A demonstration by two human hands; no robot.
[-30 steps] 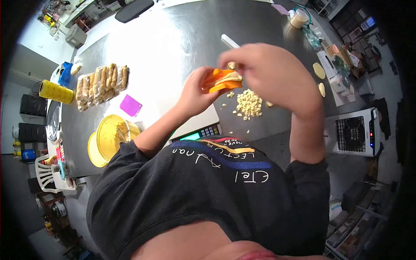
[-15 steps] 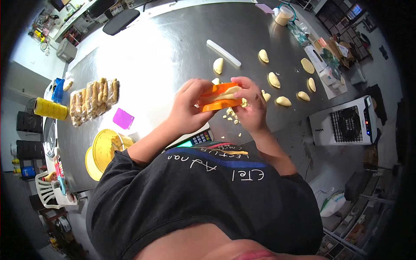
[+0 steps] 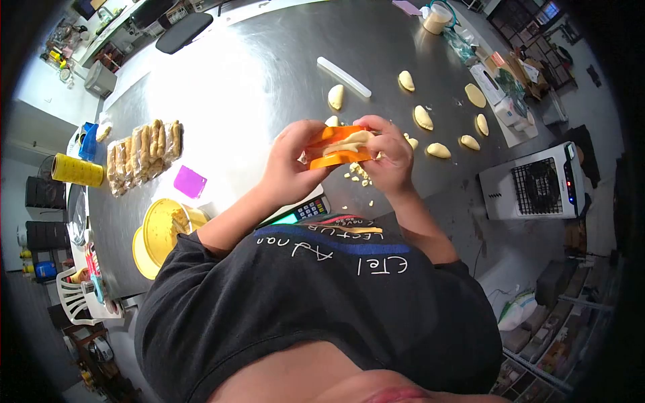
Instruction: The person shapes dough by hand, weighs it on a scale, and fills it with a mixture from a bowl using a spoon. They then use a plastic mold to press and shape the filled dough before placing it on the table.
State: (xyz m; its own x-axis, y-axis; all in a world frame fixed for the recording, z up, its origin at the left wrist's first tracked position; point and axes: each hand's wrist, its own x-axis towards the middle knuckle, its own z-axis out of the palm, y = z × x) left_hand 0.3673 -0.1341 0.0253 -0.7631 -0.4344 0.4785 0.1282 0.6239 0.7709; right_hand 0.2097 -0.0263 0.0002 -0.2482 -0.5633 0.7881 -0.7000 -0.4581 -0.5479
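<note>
An orange dumpling press (image 3: 336, 160) is held partly open above the table, with a folded piece of pale dough (image 3: 349, 143) between its halves. My left hand (image 3: 293, 156) wraps round the left side of the press. On the other side, my right hand (image 3: 388, 158) grips its right end, fingers curled at the edge of the dough. Below the hands lie small dough crumbs (image 3: 357, 176) and a digital scale (image 3: 306, 210), partly hidden by my left arm. Shaped half-moon pastries (image 3: 423, 117) rest on the metal table to the right, near a flat dough round (image 3: 475, 95).
A white rolling pin (image 3: 343, 76) lies beyond the hands. At left are bagged finger-shaped pastries (image 3: 145, 152), a purple scraper (image 3: 191, 182), a yellow tub (image 3: 160, 232) of filling and a yellow roll (image 3: 78, 169). A white appliance (image 3: 531, 181) stands on the floor at right.
The dough in the press looks more creased and lifted from the orange halves. Both hands keep their hold in nearly the same place; the view has shifted slightly.
</note>
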